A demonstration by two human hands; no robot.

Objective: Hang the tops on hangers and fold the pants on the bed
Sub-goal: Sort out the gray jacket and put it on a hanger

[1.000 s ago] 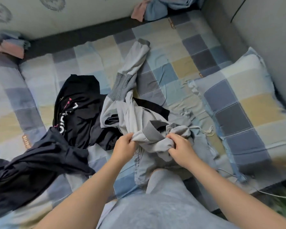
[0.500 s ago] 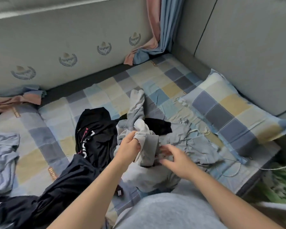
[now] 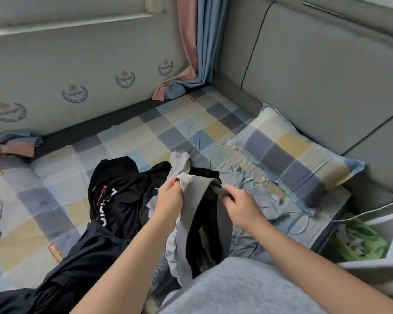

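l hand [image 3: 169,197] + r hand [image 3: 242,206] grips both pinch the grey garment [image 3: 192,196] by its band, held over black clothes [image 3: 120,189] on the bed [image 3: 145,137]. step prob: opening it out to id top vs pants. next needs it shaken flat.

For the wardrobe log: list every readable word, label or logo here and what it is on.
Nothing reads clearly.
Black top: white lettering, partly folded under, unreadable.
Wall crests: wording too blurred.
Orange sheet tags: too small to read.
Grey garment: no text shows.
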